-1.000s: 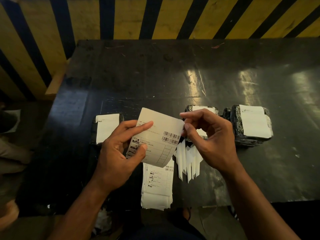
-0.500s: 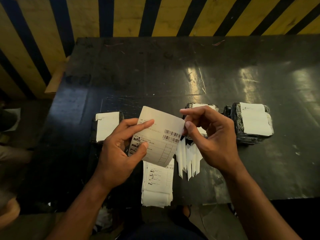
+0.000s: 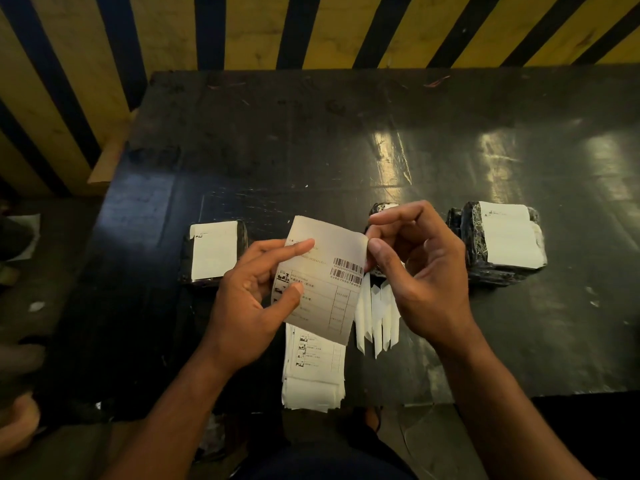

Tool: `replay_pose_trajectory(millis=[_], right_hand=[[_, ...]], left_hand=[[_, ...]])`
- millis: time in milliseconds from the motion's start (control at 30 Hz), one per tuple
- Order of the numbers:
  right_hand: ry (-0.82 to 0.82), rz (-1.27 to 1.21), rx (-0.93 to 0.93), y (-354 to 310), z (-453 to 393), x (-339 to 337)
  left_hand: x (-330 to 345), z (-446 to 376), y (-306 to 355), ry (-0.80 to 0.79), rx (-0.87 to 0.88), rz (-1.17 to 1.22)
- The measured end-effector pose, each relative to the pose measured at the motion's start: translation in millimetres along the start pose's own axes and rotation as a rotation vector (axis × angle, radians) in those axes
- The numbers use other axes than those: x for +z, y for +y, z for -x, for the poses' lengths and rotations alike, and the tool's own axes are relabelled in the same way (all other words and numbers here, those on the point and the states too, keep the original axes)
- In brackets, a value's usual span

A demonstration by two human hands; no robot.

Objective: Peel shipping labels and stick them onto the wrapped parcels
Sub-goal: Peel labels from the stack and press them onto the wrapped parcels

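Left hand [image 3: 249, 306] holds shipping label [image 3: 325, 282] above near table edge, thumb on printed face, index finger along top-left, barcodes facing up. Right hand [image 3: 415, 271] pinches label's upper-right corner between thumb and index finger. Label stack [image 3: 313, 372] lies on black table [image 3: 311, 150] directly below, overhanging near edge. Peeled backing strips [image 3: 377, 317] fanned just right of stack. Three black-wrapped parcels in row, each with white label: left parcel [image 3: 214, 251], middle parcel [image 3: 382, 209] mostly hidden behind right hand, right parcel [image 3: 502, 244]. Yellow-black striped wall [image 3: 311, 29] behind table.
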State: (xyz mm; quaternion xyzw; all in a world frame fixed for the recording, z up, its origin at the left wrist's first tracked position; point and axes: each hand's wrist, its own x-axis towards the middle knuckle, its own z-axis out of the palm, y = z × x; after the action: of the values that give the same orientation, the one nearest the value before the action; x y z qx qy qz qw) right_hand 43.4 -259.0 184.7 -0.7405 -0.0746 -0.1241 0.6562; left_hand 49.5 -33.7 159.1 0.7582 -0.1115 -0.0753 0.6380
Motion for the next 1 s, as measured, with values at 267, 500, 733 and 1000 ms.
replay_pose_trajectory(millis=[267,500,733,1000], right_hand=[[0.012,-0.02,-0.006,-2,1,9],[0.009,0.009,-0.022,-4,2,14],[0.013,0.006,-0.028,-4,3,15],[0.078,0.224,-0.081,5,5,22]], left_hand=[[23,-8,9,0.194,0.101,-0.297],[39,-15,31,0.127,0.057,0.029],[41,-13,29,0.146,0.054,0.032],[47,-13,24,0.281,0.1,-0.034]])
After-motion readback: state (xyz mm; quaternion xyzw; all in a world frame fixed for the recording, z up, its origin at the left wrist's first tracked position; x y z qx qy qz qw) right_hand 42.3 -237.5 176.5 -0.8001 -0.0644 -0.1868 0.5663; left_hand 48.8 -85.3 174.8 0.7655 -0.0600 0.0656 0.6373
